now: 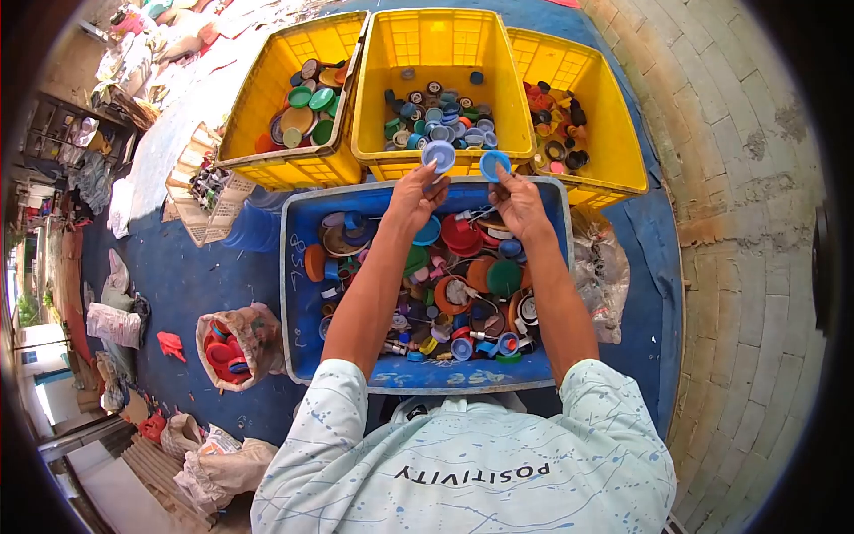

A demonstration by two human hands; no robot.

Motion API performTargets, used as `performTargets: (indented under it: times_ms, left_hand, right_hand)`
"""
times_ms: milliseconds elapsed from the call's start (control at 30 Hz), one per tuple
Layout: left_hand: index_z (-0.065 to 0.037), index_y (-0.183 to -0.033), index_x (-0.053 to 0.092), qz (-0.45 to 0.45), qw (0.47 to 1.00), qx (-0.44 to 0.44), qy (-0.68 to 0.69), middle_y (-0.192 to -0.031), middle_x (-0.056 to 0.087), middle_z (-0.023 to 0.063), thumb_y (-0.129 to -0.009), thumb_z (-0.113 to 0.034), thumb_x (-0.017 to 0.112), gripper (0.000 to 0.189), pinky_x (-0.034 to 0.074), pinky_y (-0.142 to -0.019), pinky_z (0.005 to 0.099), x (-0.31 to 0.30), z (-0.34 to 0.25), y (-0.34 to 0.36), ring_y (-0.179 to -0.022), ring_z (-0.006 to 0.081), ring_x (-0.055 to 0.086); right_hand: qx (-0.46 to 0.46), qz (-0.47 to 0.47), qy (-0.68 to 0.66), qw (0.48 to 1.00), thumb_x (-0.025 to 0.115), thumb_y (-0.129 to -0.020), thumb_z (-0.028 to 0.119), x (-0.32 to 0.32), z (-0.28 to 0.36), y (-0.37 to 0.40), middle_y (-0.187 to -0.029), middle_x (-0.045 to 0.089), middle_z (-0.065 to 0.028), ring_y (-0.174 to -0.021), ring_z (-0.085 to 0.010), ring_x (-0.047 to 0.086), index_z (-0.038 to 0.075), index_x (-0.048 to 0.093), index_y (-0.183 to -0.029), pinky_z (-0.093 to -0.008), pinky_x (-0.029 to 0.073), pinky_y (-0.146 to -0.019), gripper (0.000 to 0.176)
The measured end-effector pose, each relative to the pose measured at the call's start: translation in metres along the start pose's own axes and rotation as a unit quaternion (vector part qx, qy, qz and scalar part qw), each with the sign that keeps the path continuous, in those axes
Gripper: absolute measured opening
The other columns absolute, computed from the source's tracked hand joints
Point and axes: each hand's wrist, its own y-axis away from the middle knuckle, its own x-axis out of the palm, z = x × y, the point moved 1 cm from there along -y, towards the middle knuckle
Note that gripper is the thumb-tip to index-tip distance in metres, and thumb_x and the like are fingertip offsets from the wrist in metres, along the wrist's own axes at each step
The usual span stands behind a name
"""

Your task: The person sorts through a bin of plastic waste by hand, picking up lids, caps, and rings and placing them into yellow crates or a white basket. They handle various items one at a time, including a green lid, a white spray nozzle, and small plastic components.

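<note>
My left hand (pixel 414 200) pinches a pale lilac-blue plastic lid (pixel 439 157) over the near rim of the middle yellow crate (pixel 445 40). Beside it, my right hand (pixel 520 205) grips a brighter blue plastic lid (pixel 495 165), held up at about the same height. The two lids are apart. Below both forearms sits a large blue bin (pixel 298 267) filled with mixed plastic caps and lids, among them a red lid (pixel 461 234) and a green lid (pixel 503 278). Blue and grey caps (pixel 436 125) lie in the middle crate.
A left yellow crate (pixel 249 98) holds green, tan and orange lids; a right yellow crate (pixel 614 116) holds red, yellow and black ones. A sack of red caps (pixel 253 325) stands left of the bin. A cream basket (pixel 222 200) and a clear plastic bag (pixel 600 276) flank it.
</note>
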Motion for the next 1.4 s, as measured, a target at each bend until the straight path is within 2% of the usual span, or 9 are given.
performTargets:
  times_ms: [133,200,667,1000,1100,1200,1233,1333,1400]
  left_hand:
    - [-0.005,-0.117,0.052,0.046,0.998,0.047,-0.003,-0.111,0.059,0.0114,-0.088,-0.027,0.067,0.04,0.049,-0.08,0.0331,0.043,-0.043,-0.033,-0.096,0.0249,0.059]
    - [-0.002,-0.117,0.051,-0.076,0.997,0.028,-0.017,-0.11,0.059,0.0141,-0.086,-0.029,0.069,0.045,0.051,-0.076,0.0322,0.057,-0.058,-0.032,-0.094,0.0258,0.06]
    - [-0.005,-0.113,0.058,-0.118,0.992,0.028,0.025,-0.111,0.065,0.0058,-0.091,-0.026,0.062,0.031,0.049,-0.072,0.0278,-0.106,0.025,0.087,-0.082,0.0121,0.062]
    - [-0.007,-0.09,0.065,-0.164,0.974,0.066,-0.144,-0.083,0.068,0.0025,-0.085,-0.021,0.07,0.016,0.044,-0.058,0.0217,-0.18,0.062,0.144,-0.062,0.0081,0.055]
    - [-0.003,-0.09,0.066,-0.143,0.933,0.103,-0.315,-0.08,0.069,0.0058,-0.082,-0.02,0.072,0.02,0.046,-0.061,0.0237,-0.209,0.076,0.132,-0.067,0.0091,0.06]
    - [-0.002,-0.091,0.067,-0.096,0.786,0.154,-0.591,-0.08,0.07,0.0101,-0.077,-0.019,0.072,0.022,0.05,-0.067,0.0307,-0.218,0.089,0.116,-0.074,0.016,0.065]
    - [-0.003,-0.091,0.066,-0.069,0.766,0.154,-0.621,-0.078,0.068,0.0156,-0.074,-0.016,0.067,0.021,0.051,-0.074,0.0399,-0.219,0.093,0.113,-0.082,0.0281,0.067]
    - [-0.003,-0.092,0.066,-0.039,0.626,0.107,-0.771,-0.082,0.067,0.0194,-0.073,-0.011,0.061,0.022,0.051,-0.076,0.046,-0.219,0.106,0.109,-0.086,0.0372,0.065]
    - [-0.003,-0.093,0.063,-0.019,0.613,0.099,-0.783,-0.088,0.066,0.0227,-0.072,-0.005,0.055,0.022,0.05,-0.078,0.0505,-0.224,0.114,0.109,-0.09,0.041,0.063]
  right_hand:
    - [-0.031,0.048,-0.037,0.998,0.074,-0.082,0.02,0.031,0.037,-0.065,-0.086,0.062,-0.0043,-0.078,-0.0146,0.06,0.003,0.06,-0.098,-0.0248,0.05,-0.064,0.027]
    - [-0.005,0.012,-0.014,1.0,0.073,-0.083,0.02,0.036,0.042,-0.084,-0.087,0.063,-0.005,-0.079,-0.0137,0.06,0.002,0.06,-0.099,-0.0248,0.05,-0.064,0.027]
    - [0.046,-0.019,0.059,0.997,0.07,-0.085,0.014,-0.073,-0.055,0.045,-0.095,0.067,-0.0055,-0.076,-0.01,0.06,0.003,0.063,-0.104,-0.0227,0.046,-0.064,0.023]
    - [0.039,-0.014,0.325,0.945,0.07,-0.083,0.016,-0.088,-0.094,0.1,-0.081,0.066,0.0004,-0.065,-0.0044,0.052,0.005,0.067,-0.091,-0.0187,0.04,-0.056,0.014]
    - [0.043,-0.015,0.356,0.934,0.07,-0.083,0.016,-0.079,-0.101,0.109,-0.079,0.066,-0.0002,-0.064,-0.0045,0.052,0.003,0.067,-0.092,-0.0186,0.039,-0.055,0.016]
    - [0.034,-0.038,0.329,0.943,0.07,-0.083,0.016,-0.075,-0.107,0.118,-0.079,0.066,-0.0007,-0.063,-0.0048,0.051,0.003,0.066,-0.091,-0.0186,0.039,-0.055,0.015]
    - [0.025,-0.053,0.327,0.943,0.07,-0.083,0.013,-0.068,-0.105,0.125,-0.079,0.066,-0.0013,-0.061,-0.0045,0.051,0.002,0.066,-0.091,-0.0186,0.039,-0.054,0.013]
    - [0.024,-0.05,0.292,0.955,0.071,-0.082,0.014,-0.08,-0.112,0.134,-0.078,0.066,-0.0011,-0.061,-0.0042,0.052,0.001,0.067,-0.092,-0.0182,0.039,-0.053,0.017]
    - [0.026,-0.072,0.295,0.952,0.071,-0.082,0.012,-0.087,-0.113,0.142,-0.078,0.066,-0.0016,-0.061,-0.0043,0.052,0.001,0.067,-0.092,-0.0178,0.039,-0.052,0.016]
